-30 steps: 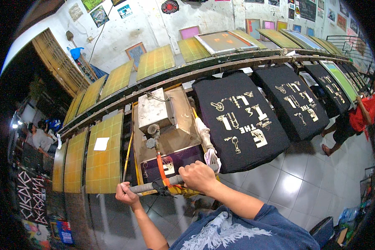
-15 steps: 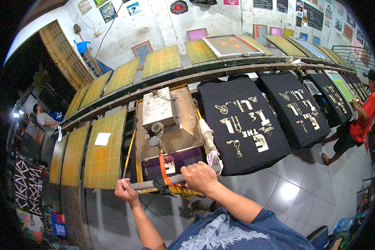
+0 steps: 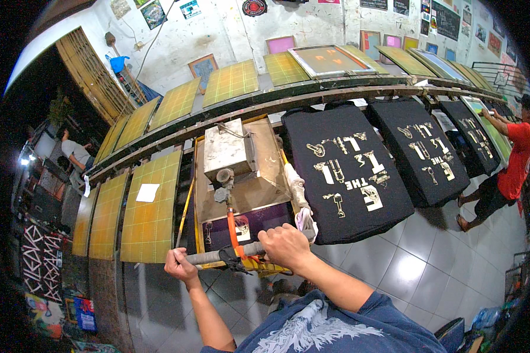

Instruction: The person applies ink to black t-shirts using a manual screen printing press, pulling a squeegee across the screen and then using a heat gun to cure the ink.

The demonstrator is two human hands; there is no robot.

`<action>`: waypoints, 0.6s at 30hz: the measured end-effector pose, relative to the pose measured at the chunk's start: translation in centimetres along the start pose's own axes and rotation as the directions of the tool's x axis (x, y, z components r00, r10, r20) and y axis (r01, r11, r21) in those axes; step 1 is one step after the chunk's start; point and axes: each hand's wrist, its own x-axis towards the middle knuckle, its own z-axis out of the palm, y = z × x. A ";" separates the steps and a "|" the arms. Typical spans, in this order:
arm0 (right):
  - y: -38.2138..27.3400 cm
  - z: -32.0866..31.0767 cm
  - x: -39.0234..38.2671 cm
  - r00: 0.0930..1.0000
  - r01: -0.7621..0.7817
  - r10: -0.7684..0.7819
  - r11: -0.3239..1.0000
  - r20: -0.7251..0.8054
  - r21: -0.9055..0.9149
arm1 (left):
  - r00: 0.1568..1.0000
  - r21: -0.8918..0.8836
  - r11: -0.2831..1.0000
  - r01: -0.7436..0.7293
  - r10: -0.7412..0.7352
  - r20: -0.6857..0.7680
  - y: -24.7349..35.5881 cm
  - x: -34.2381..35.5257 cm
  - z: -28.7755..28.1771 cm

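My left hand (image 3: 181, 266) is closed round the left end of a grey-wrapped handle bar (image 3: 209, 257), and my right hand (image 3: 284, 246) grips the same bar near its right end. The bar belongs to a flat flash dryer (image 3: 268, 156) with a whitish metal box (image 3: 225, 147) on top. An orange hose (image 3: 231, 226) runs from a valve on the box down to the bar, where black binding (image 3: 232, 259) wraps it. Under the dryer's near edge, part of a dark printed shirt (image 3: 218, 233) shows; the dryer hides the remainder. White cloth (image 3: 295, 187) wraps the dryer's right side rail.
Black printed shirts (image 3: 341, 165) lie on boards to the right. Yellow gridded boards (image 3: 153, 212), one bearing a white paper (image 3: 148, 192), line the left. Behind a long rail (image 3: 312, 94) are more boards and a framed screen (image 3: 331, 60). A person in red (image 3: 518, 153) works far right; another person (image 3: 76, 152) stands left.
Both my hands keep their hold on the bar, and the view shifts slightly. The person in red has reached farther over the green screen; the person at left has bent forward.
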 end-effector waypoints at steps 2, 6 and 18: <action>0.0 0.0 0.0 1.000 0.000 0.000 1.000 0.001 0.000 | 1.000 0.009 1.000 -0.007 0.007 0.003 0.0 0.0 0.0; 0.1 0.1 -0.1 1.000 0.000 0.000 1.000 -0.013 0.001 | 1.000 0.031 0.999 -0.022 0.022 -0.012 0.3 0.0 0.1; 0.1 0.4 -0.1 1.000 0.001 0.000 1.000 -0.026 0.017 | 1.000 0.012 1.000 -0.014 0.014 -0.014 0.3 0.1 0.1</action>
